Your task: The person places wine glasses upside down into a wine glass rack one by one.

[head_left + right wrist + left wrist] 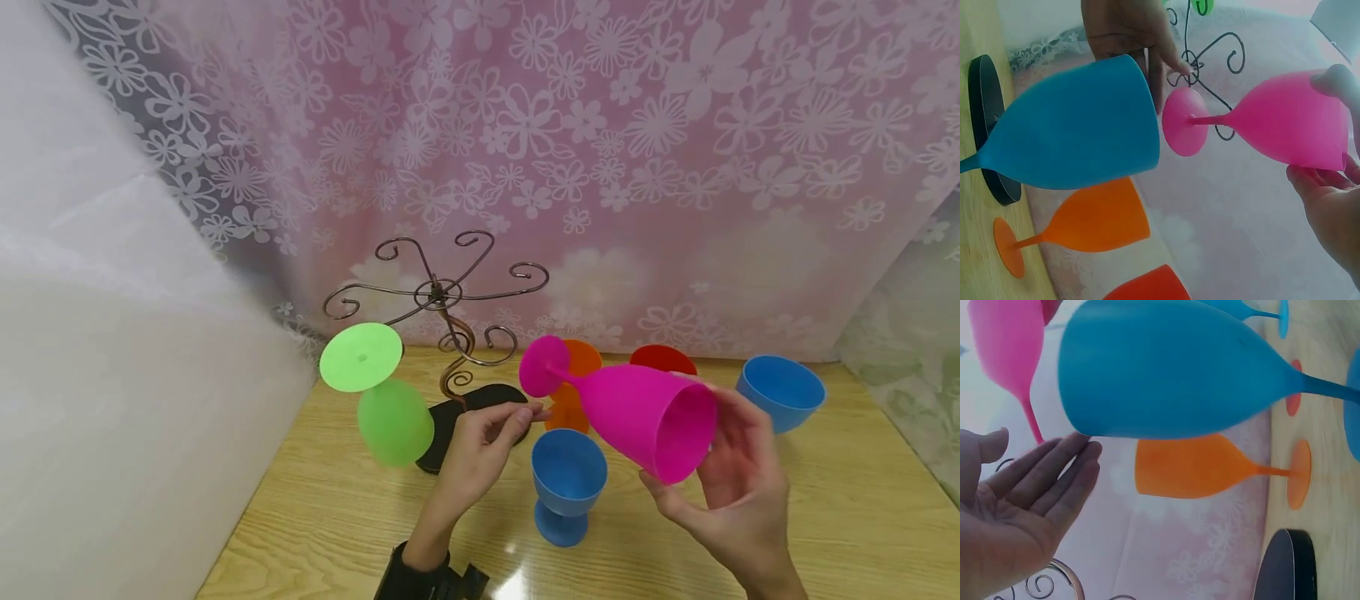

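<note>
My right hand (750, 492) grips a pink plastic goblet (630, 408) by its bowl near the rim. The goblet is held on its side above the table, its foot pointing left and its mouth toward the lower right. Beside that foot, my left hand (476, 458) reaches out with its fingers extended and nothing in its grasp. In the left wrist view, its fingertips (1088, 450) appear near the pink stem's end; whether they touch it I cannot tell. A blue goblet (567, 471) stands upright on the table between the two hands.
A metal rack (437, 293) with curled arms rises from a black base (487, 400). On its left hangs a green goblet (395, 425), upside down. Behind the front blue goblet stand an orange goblet (566, 408), a red one (663, 359) and another blue one (780, 392).
</note>
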The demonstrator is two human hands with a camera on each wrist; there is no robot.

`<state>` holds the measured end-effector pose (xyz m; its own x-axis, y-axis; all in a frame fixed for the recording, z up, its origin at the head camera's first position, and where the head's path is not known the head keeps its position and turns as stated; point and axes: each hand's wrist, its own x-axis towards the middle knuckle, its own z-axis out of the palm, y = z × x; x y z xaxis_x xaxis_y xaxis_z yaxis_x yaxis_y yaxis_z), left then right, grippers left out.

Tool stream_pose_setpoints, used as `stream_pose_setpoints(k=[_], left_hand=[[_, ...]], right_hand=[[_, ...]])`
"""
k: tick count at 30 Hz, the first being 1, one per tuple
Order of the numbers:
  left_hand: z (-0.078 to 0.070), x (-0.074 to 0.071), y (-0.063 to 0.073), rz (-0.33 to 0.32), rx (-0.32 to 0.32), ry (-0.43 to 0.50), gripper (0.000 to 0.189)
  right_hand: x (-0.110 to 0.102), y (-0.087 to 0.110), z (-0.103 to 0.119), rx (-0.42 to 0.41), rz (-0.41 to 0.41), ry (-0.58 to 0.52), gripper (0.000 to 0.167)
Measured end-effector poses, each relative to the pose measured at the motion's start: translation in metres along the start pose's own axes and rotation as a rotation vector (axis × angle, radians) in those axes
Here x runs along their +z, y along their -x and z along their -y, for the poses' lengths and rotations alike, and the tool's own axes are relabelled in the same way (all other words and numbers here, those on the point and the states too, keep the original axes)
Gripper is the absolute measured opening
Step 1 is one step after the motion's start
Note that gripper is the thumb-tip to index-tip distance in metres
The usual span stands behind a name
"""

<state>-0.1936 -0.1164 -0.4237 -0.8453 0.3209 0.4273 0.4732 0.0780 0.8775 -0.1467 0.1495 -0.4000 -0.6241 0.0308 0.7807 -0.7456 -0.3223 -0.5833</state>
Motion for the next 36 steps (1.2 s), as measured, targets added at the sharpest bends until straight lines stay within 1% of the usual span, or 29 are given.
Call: stream_pose_setpoints(k=[1, 3, 6, 9, 11, 13, 16, 19, 21, 22, 24, 26, 28, 30, 32, 34, 36], left_hand=[[-0.002, 0.001, 0.000, 0.009, -0.007, 0.033, 0.029], [-0.004, 0.003, 0.000, 0.047, -0.016, 0.106, 0.032], [-0.010, 0.011, -0.001, 0.119, -0.043, 0.282, 0.041], [-0.015, 0.020, -0.001, 0.151, -0.091, 0.464, 0.056], [-0.018, 0.027, 0.000, 0.150, -0.124, 0.587, 0.063], [-0.019, 0.033, 0.000, 0.136, -0.153, 0.699, 0.063], [-0.019, 0.041, 0.000, 0.109, -0.184, 0.858, 0.051], [-0.018, 0.044, -0.001, 0.089, -0.207, 0.958, 0.037], [-0.017, 0.044, -0.001, 0.080, -0.223, 0.989, 0.033], [-0.017, 0.043, -0.001, 0.076, -0.231, 0.996, 0.033], [-0.017, 0.043, 0.000, 0.071, -0.244, 0.997, 0.037], [-0.019, 0.043, 0.000, 0.070, -0.252, 0.962, 0.045], [-0.021, 0.044, 0.001, 0.078, -0.246, 0.902, 0.054], [-0.023, 0.045, 0.001, 0.093, -0.236, 0.834, 0.061], [-0.025, 0.047, 0.001, 0.110, -0.221, 0.777, 0.065], [-0.027, 0.049, 0.002, 0.123, -0.208, 0.746, 0.066], [-0.028, 0.051, 0.002, 0.129, -0.191, 0.732, 0.066]], right_hand=[[0.001, 0.001, 0.000, 0.000, 0.005, 0.003, 0.106], [0.003, 0.002, -0.001, 0.003, 0.025, 0.013, 0.106], [0.006, 0.003, -0.002, 0.000, 0.069, 0.011, 0.107], [0.009, 0.003, -0.004, -0.011, 0.120, 0.022, 0.106], [0.009, 0.002, -0.005, -0.023, 0.152, 0.035, 0.105], [0.009, 0.002, -0.005, -0.029, 0.176, 0.060, 0.104], [0.007, 0.002, -0.005, -0.013, 0.203, 0.121, 0.106], [0.005, 0.003, -0.002, 0.036, 0.236, 0.189, 0.110], [0.003, 0.003, 0.003, 0.085, 0.246, 0.237, 0.107], [0.002, 0.003, 0.006, 0.111, 0.244, 0.255, 0.101], [0.001, 0.003, 0.014, 0.166, 0.226, 0.296, 0.084], [0.000, 0.002, 0.021, 0.217, 0.198, 0.355, 0.064], [0.000, 0.001, 0.028, 0.270, 0.183, 0.464, 0.054], [0.001, -0.001, 0.034, 0.333, 0.176, 0.598, 0.054], [0.001, -0.002, 0.038, 0.397, 0.186, 0.736, 0.060], [0.001, -0.002, 0.039, 0.432, 0.200, 0.808, 0.065], [0.000, -0.002, 0.040, 0.452, 0.223, 0.840, 0.067]])
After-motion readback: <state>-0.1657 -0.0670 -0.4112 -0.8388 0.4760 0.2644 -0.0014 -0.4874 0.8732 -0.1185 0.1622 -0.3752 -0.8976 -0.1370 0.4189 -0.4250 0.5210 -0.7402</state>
